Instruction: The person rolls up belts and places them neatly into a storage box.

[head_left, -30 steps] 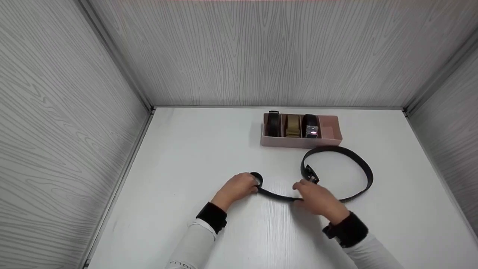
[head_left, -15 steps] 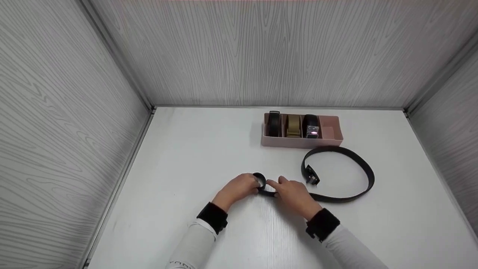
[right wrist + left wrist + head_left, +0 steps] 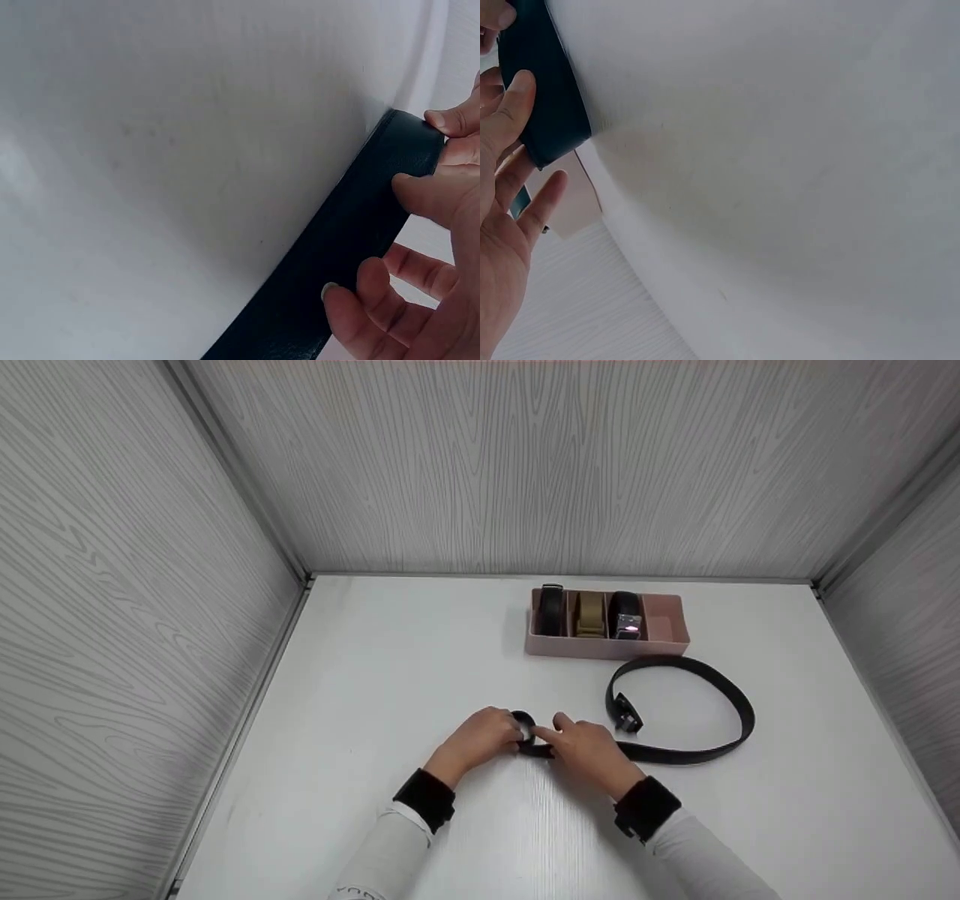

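A black belt stands on its edge on the white table, forming a wide loop at the right. Its buckle lies inside that loop. The other end is curled into a small coil, which my left hand pinches from the left. Just right of the coil, my right hand holds the strap between thumb and fingers, its index finger reaching to the coil. Close up in the right wrist view, the thumb presses the strap. The left thumb lies on the coil's outer face in the left wrist view.
A pink divided box stands behind the belt loop. Three of its compartments hold rolled belts: a dark one, a tan one and a black one with a shiny buckle. Grey wood-grain panels enclose the table.
My right hand has slid left along the strap to the coil, and its index finger now reaches to it. The coil has shifted slightly right; my left hand has stayed nearly in place.
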{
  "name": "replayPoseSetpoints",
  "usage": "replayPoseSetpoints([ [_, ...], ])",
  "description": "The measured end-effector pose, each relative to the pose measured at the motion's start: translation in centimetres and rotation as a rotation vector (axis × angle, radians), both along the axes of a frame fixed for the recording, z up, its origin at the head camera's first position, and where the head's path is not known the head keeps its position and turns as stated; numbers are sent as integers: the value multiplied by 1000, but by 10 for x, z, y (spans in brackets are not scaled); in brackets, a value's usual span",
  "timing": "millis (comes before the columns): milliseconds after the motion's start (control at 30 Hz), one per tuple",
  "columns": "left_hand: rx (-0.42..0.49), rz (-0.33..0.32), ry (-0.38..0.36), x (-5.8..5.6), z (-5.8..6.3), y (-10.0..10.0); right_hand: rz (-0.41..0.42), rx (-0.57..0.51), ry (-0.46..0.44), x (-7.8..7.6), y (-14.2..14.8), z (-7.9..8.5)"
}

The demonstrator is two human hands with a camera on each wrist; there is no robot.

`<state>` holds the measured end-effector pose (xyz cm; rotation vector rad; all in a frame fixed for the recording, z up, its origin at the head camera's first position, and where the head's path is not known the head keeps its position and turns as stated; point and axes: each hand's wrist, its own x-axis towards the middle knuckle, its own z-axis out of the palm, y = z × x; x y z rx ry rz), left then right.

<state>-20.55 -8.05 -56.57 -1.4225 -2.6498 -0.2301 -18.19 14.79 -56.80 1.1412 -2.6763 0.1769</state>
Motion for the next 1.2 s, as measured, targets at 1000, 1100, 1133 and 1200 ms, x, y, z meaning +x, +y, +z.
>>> replayPoseSetpoints([
  [1000, 3, 56, 156, 13, -4, 8, -57, -230, -157, -7, -21, -3],
  [1100, 7, 43, 148, 13, -5, 8, -12, -236, -203, -6, -21, -2],
  [1133, 15, 39, 141, 12, -6, 8, 8, -232, -205, -6, -19, -1],
  [1200, 42, 27, 115, 10, -6, 8, 50, -209, -186, -7, -15, 0],
])
